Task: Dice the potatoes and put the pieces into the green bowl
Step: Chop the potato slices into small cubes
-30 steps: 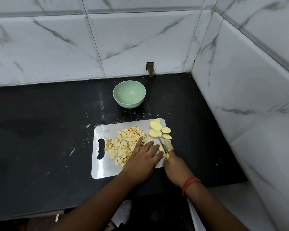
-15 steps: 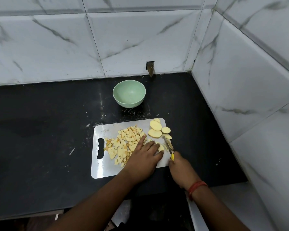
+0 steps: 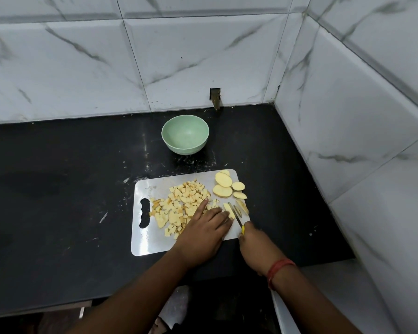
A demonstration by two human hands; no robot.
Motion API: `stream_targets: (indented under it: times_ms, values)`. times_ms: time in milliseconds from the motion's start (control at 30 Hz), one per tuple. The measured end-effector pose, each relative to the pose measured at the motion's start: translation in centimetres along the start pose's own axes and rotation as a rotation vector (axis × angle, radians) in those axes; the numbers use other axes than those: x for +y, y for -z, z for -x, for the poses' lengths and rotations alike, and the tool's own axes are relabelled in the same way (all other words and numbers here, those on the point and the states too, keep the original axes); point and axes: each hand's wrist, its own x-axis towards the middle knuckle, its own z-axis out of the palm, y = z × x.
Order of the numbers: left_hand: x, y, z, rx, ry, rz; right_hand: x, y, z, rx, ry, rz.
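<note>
A steel cutting board lies on the black counter. A heap of diced potato covers its middle. Several round potato slices lie at its far right corner. My left hand lies flat, fingers stretched, pressing a potato slice onto the board. My right hand grips a small knife with a yellow handle; its blade lies across that slice, with cut strips just right of it. The green bowl stands empty behind the board.
The black counter runs to the left, with white crumbs and specks near the board. Marble-look tiled walls close the back and the right side. A small notch with a metal stub sits in the back wall behind the bowl.
My right hand has drawn the knife back toward me along the slice and shifted a little right. My left hand has stayed pressed on the slice.
</note>
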Motion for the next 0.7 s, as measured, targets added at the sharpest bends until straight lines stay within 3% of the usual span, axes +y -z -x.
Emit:
stream_targets:
  times_ms: [700]
  values:
    - [0.0,0.6,-0.1,-0.020,0.000,0.008,-1.1,0.4,-0.7,-0.088,-0.044,0.052]
